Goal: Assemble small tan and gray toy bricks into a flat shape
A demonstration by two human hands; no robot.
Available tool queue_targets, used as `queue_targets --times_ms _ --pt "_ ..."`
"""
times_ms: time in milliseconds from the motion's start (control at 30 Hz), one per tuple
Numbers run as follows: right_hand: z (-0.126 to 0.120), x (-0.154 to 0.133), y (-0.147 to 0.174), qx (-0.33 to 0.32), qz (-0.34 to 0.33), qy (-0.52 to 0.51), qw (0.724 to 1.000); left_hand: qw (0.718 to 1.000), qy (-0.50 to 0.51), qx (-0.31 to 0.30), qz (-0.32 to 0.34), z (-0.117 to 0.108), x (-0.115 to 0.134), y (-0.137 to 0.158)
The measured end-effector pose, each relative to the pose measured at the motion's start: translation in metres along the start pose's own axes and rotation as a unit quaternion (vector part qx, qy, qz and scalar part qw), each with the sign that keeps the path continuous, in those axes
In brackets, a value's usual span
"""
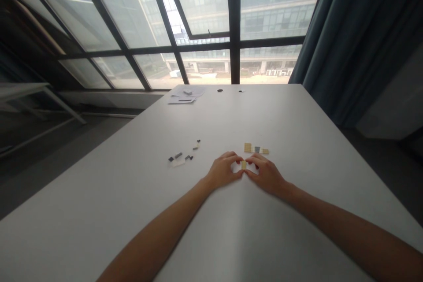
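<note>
A small yellow building brick [243,165] sits between my two hands, low over the white table [218,229]. My left hand [226,169] pinches it from the left with thumb and fingertips. From the right, my right hand [264,172] grips the same piece with thumb and fingers. Just beyond my right hand lies a row of pieces: a tan studded plate [247,147], a grey piece [257,150] among whitish ones, and a smaller tan piece [265,151]. The yellow brick's details are too small to make out.
Left of my hands several loose pieces are scattered, among them a grey brick [178,155], a black piece [171,159] and a white flat piece [179,163]. Papers [185,94] lie at the table's far left. A blue curtain [353,44] hangs at the right.
</note>
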State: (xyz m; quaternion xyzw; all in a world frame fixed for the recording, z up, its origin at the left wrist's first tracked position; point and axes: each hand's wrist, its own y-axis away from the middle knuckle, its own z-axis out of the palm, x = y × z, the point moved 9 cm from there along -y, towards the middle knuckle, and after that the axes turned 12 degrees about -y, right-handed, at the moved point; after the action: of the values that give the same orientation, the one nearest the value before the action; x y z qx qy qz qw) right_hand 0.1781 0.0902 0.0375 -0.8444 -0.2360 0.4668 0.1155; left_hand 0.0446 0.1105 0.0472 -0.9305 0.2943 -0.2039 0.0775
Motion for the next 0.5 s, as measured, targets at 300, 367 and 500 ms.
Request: queue_targets --times_ms 300,367,500 --pt "-0.0023 -0.0019 -0.0016 -0.002 0.003 0.029 1.000 1.000 -0.002 0.008 0.018 0.0014 -0.0004 -0.0006" --pt "-0.0018 -0.0015 -0.0017 -0.001 0.001 0.032 0.999 1.000 -0.005 0.009 0.016 0.0014 -0.0004 -0.0006" --pt "0.0000 0.0031 -0.0018 -0.002 0.010 0.043 0.999 1.000 -0.013 0.002 0.017 0.0035 -0.0003 -0.0005"
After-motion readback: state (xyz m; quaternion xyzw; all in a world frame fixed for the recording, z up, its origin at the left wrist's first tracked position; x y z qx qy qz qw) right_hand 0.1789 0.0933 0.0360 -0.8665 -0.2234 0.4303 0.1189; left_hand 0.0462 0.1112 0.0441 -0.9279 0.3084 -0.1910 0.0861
